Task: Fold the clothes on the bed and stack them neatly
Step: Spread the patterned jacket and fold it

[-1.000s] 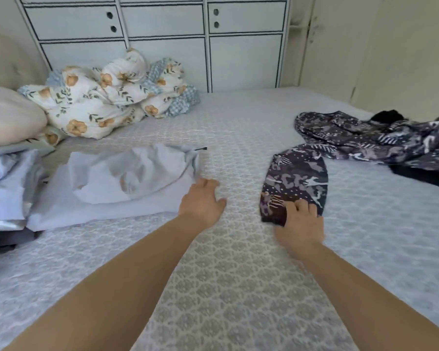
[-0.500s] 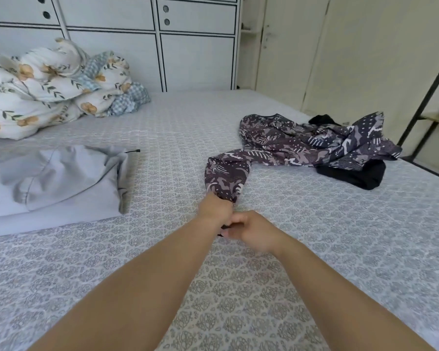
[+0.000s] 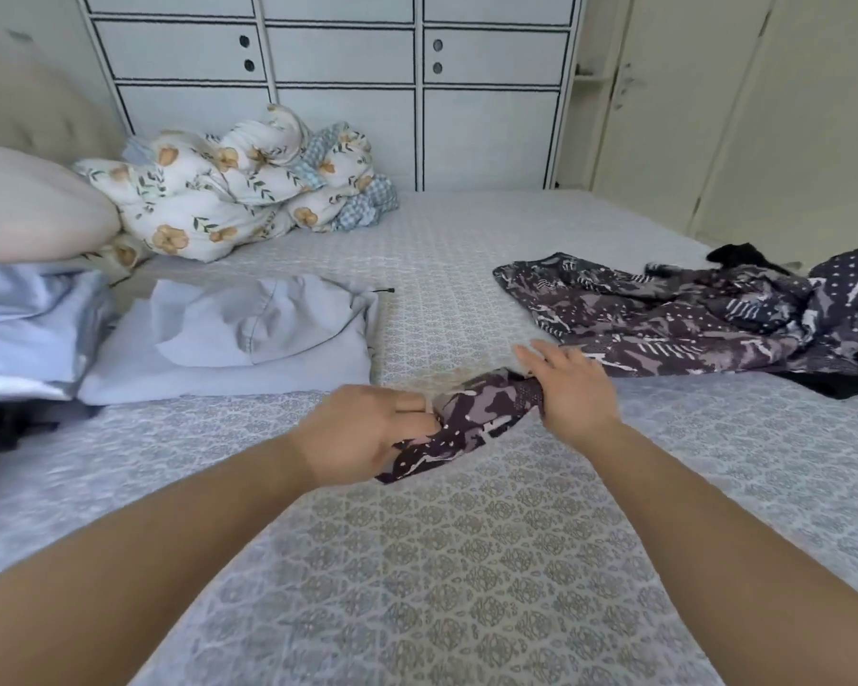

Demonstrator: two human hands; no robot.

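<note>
**Sleeve of patterned garment gathered between two hands**

Patterned garment (image 3: pixel 664 314), dark purple with pale markings, lay sprawled across the right side of the bed (image 3: pixel 442 561), with one narrow end drawn out toward the person. That end was bunched into a thick roll between the two hands, probably so the whole piece could be pulled nearer and spread flat for folding. The left hand (image 3: pixel 362 430) had its fingers curled round the near tip of the roll, gripping it. The right hand (image 3: pixel 573 388) sat over the roll further along, fingers mostly straight and spread; the thumb side was hidden beneath, so I cannot tell whether it clasped the cloth or only pressed on it. The hands were close but not touching, with a short stretch of cloth showing between them.

Under the far edge of the patterned piece a black garment (image 3: pixel 833 383) poked out, not yet dealt with. To the left lay a pale grey garment (image 3: pixel 229 344), already laid in a flat folded shape, likely the start of the stack. Beside it sat light blue cloth (image 3: pixel 26 314), with a pillow (image 3: pixel 31 210) above. A flowered duvet (image 3: pixel 229 190) was heaped against the white cabinets (image 3: pixel 343 91) at the head of the bed.
</note>
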